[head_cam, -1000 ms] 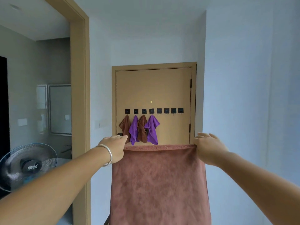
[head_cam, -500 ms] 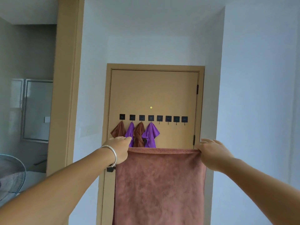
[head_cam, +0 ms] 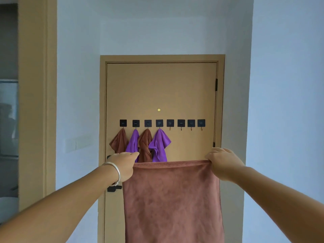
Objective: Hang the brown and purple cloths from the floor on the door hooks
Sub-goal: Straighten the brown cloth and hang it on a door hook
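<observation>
Right now I hold a brown cloth stretched out in front of me, its top edge taut between my two hands and the rest hanging straight down past the bottom of the view. My left hand, with a silver bangle on the wrist, grips the upper left corner with fingers curled around the hem; my right hand grips the upper right corner the same way, knuckles up. Beyond the cloth stands a tan door with a row of eight black square hooks across its middle. On the four leftmost hooks hang, from left to right, a brown hung cloth, a purple hung cloth, a second brown one and a second purple one. Their lower ends are hidden behind the cloth I hold. The four hooks to the right are bare. A black door handle shows just beside my left wrist, and a small brass peephole sits above the hooks.
</observation>
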The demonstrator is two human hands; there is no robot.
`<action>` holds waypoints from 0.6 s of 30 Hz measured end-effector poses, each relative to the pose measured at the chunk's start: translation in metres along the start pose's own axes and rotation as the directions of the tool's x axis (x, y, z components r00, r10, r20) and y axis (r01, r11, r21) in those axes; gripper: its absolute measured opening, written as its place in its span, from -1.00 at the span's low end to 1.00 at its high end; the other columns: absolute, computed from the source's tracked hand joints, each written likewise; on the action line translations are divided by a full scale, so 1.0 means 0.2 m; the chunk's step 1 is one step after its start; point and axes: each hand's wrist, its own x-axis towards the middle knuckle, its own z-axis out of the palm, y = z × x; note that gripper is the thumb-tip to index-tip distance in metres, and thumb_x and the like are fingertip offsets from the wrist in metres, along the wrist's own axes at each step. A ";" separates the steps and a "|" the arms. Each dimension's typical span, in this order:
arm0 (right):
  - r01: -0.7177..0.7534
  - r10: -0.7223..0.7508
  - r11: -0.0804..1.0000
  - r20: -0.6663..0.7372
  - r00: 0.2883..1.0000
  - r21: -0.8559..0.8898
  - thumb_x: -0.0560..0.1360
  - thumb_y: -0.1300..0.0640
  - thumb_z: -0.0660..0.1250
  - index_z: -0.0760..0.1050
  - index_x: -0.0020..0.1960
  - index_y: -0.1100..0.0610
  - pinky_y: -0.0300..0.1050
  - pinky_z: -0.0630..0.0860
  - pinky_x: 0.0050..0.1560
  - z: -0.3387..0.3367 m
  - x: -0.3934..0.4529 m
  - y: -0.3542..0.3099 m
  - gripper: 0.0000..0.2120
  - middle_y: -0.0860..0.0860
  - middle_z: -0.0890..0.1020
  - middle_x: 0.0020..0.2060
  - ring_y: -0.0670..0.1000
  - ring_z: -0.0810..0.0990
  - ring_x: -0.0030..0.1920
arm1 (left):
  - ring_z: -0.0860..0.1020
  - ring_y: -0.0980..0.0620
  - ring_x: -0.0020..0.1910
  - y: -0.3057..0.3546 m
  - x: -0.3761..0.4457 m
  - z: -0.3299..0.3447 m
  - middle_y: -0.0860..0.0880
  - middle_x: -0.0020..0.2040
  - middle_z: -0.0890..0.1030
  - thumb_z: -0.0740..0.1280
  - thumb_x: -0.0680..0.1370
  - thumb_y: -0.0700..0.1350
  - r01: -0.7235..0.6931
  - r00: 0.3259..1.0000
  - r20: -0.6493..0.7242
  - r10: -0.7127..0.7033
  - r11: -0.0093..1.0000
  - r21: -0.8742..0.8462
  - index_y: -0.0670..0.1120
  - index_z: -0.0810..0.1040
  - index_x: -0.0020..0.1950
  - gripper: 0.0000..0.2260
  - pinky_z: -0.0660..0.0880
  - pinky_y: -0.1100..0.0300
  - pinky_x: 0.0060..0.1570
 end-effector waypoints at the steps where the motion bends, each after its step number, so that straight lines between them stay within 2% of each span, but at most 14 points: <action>1: 0.001 -0.001 1.000 -0.002 1.000 0.004 0.52 0.27 0.07 0.55 0.03 -0.03 -0.07 0.26 0.35 0.05 0.06 0.02 -0.66 -0.12 0.57 0.12 -0.03 0.39 0.30 | 0.46 -0.07 0.22 -0.01 0.05 0.02 -0.02 0.32 0.45 0.11 0.53 -0.24 0.008 1.000 0.006 -0.008 1.000 0.004 0.00 0.18 0.51 -0.46 0.46 0.12 0.13; 6: 0.024 -0.023 0.999 -0.019 1.000 0.032 0.52 0.27 0.06 0.53 0.24 0.00 -0.01 0.15 0.43 0.28 0.43 0.22 -0.59 -0.06 0.50 0.33 0.02 0.24 0.47 | 0.49 -0.07 0.23 0.01 0.42 0.14 -0.03 0.34 0.46 0.10 0.54 -0.22 0.060 0.998 0.011 -0.060 0.998 0.005 0.01 0.21 0.50 -0.49 0.48 0.08 0.17; 8: 0.034 -0.033 0.998 -0.027 0.999 0.055 0.52 0.28 0.07 0.53 0.24 0.01 0.00 0.14 0.43 0.33 0.55 0.29 -0.58 -0.04 0.49 0.34 0.03 0.22 0.47 | 0.49 -0.07 0.24 0.02 0.55 0.16 -0.04 0.36 0.46 0.09 0.54 -0.23 0.069 0.998 0.001 -0.069 0.998 -0.012 0.03 0.22 0.51 -0.48 0.48 0.08 0.18; 11: 0.049 -0.044 0.994 -0.046 0.998 0.098 0.50 0.29 0.07 0.55 0.20 0.04 -0.01 0.17 0.42 0.44 0.75 0.40 -0.59 -0.02 0.52 0.30 0.04 0.25 0.46 | 0.44 -0.06 0.33 0.03 0.77 0.21 -0.01 0.46 0.37 0.09 0.56 -0.24 0.084 0.996 -0.002 -0.084 0.996 -0.033 0.05 0.12 0.56 -0.43 0.44 0.16 0.21; 14: 0.080 -0.074 0.988 -0.050 0.996 0.129 0.47 0.30 0.06 0.56 0.17 0.07 -0.02 0.23 0.40 0.58 0.92 0.49 -0.59 -0.02 0.56 0.24 0.04 0.31 0.42 | 0.51 -0.05 0.22 0.04 0.95 0.29 -0.02 0.36 0.47 0.09 0.56 -0.25 0.084 0.996 -0.001 -0.084 0.996 -0.043 0.07 0.19 0.53 -0.45 0.48 0.14 0.16; 16: 0.085 -0.077 0.983 -0.056 0.995 0.162 0.45 0.32 0.07 0.58 0.09 0.08 -0.01 0.32 0.33 0.66 1.01 0.52 -0.61 0.00 0.60 0.14 0.07 0.42 0.31 | 0.54 -0.03 0.14 0.04 1.05 0.35 0.02 0.27 0.54 0.10 0.54 -0.27 0.072 0.997 0.009 -0.072 0.996 -0.054 0.06 0.29 0.47 -0.49 0.51 0.09 0.12; 18: 0.077 -0.069 0.977 -0.047 0.997 0.199 0.42 0.34 0.09 0.58 -0.03 0.08 -0.01 0.43 0.17 0.75 1.09 0.54 -0.66 0.00 0.58 -0.02 0.09 0.50 0.12 | 0.54 0.02 0.12 0.03 1.15 0.41 0.08 0.26 0.55 0.10 0.54 -0.29 0.060 0.998 0.006 -0.060 0.994 -0.090 0.07 0.35 0.43 -0.51 0.51 0.15 0.08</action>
